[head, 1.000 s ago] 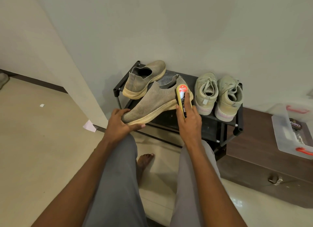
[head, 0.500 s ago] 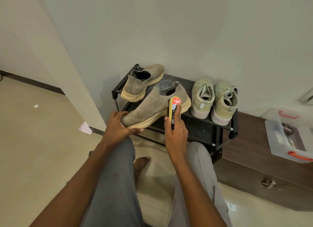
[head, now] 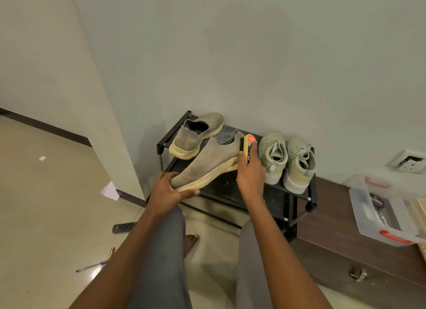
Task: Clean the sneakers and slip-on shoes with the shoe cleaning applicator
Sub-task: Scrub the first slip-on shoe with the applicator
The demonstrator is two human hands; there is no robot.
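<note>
A single wide-angle head view looks forward and steeply down from close above the person's lap. The shoe rack sits near frame centre against the wall, forearms entering from the bottom edge, floor at left.

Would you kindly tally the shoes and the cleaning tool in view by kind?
Slip-on shoes: 2, one on the rack, one gripped by the left hand
Sneakers: 2
Shoe cleaning applicator: 1, in the right hand
Total: 5
</note>
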